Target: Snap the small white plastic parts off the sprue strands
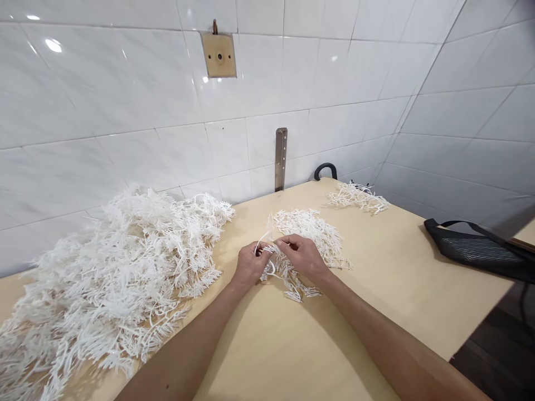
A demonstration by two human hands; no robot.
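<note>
Both hands meet over the middle of the table. My left hand (pixel 251 262) is closed with thumb and fingers pinching a white plastic branching sprig (pixel 271 268). My right hand (pixel 301 255) pinches the same sprig from the other side, its fingertips almost touching the left ones. Thin white strands stick up and loop around the left fingers. Below the hands more white sprigs (pixel 296 289) hang or lie on the table; I cannot tell which. Just behind the right hand is a small pile of white sprigs (pixel 311 225).
A large heap of white sprigs (pixel 137 273) covers the left of the tan table (pixel 267 356). A smaller bunch (pixel 359 197) lies at the back right. A black mesh bag (pixel 476 250) sits on the right edge. A metal bracket (pixel 281 159) and black hook (pixel 325 170) stand by the tiled wall.
</note>
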